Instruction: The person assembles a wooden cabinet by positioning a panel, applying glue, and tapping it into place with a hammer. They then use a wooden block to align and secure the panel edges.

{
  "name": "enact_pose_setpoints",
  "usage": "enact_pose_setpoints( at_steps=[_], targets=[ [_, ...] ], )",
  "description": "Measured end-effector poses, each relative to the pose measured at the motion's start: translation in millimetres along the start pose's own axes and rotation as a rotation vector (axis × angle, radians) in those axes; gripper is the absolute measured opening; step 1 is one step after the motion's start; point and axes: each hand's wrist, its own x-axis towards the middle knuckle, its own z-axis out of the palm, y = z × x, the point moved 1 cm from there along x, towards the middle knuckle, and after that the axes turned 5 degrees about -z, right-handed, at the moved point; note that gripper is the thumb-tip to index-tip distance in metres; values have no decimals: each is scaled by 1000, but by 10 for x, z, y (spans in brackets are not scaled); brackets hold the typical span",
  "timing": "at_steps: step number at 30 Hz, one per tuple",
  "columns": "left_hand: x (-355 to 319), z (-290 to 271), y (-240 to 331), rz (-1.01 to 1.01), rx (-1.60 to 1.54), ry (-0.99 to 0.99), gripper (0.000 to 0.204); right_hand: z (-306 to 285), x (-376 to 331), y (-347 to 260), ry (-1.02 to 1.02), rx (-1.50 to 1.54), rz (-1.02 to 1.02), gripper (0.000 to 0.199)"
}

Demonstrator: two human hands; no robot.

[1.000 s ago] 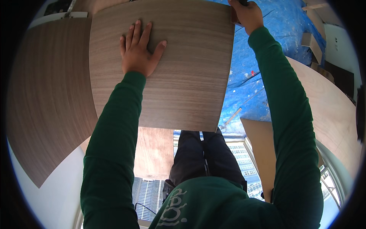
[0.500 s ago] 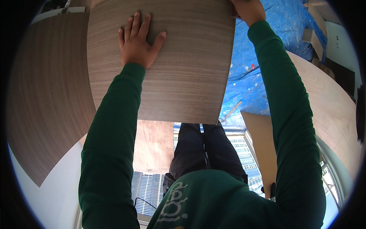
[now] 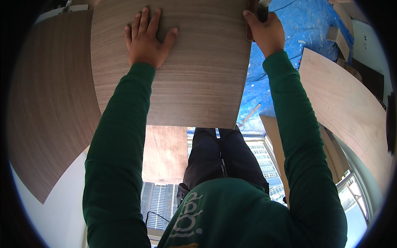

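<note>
A wood-grain panel in grey-brown lies in front of me. My left hand rests flat on its upper left part, fingers spread and holding nothing. At the panel's right edge, my right hand is closed round a reddish-brown block-like tool, thumb on top. A dark part of the tool shows between thumb and fingers. Its exact kind I cannot tell, as the hand and the top of the picture hide much of it. The tool's reddish side lies along the panel's edge.
Another grey-brown panel stands at the left. Blue sheeting covers the floor at the right, with a thin wood strip on it. A pale plywood sheet leans at the right. A lighter board shows below the panel, near windows.
My right hand has come toward me along the panel's right edge, bringing the reddish-brown tool into view. My left hand stays flat on the panel; the view has shifted slightly.
</note>
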Motion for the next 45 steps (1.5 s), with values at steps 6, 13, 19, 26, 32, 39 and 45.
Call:
enact_pose_setpoints(
  at_steps=[6, 13, 19, 26, 32, 39, 45],
  targets=[
    [-11, 4, -4, 38, -45, 70, 78, 53, -826, 132, 65, -11, -35, 52],
    [-7, 41, -36, 61, -38, 80, 80, 51, -1622, 228, 19, 29, 30, 49],
    [-9, 65, -49, 49, -40, 62, 81, 26, -2297, 347, -64, -28, 66, 50],
    [8, 0, -1, 30, -24, 30, 82, -168, -3178, 452, -368, 126, 384, 54],
    [7, 2, -11, 5, -18, 0, 82, -448, -3519, 592, -484, 180, 438, 50],
    [18, 14, -18, 18, -30, 13, 82, -673, -3003, 746, -185, 454, 444, 31],
    [12, -24, 16, -9, 37, -13, 80, -494, -1770, 685, -74, 303, 167, 36]
  ],
)
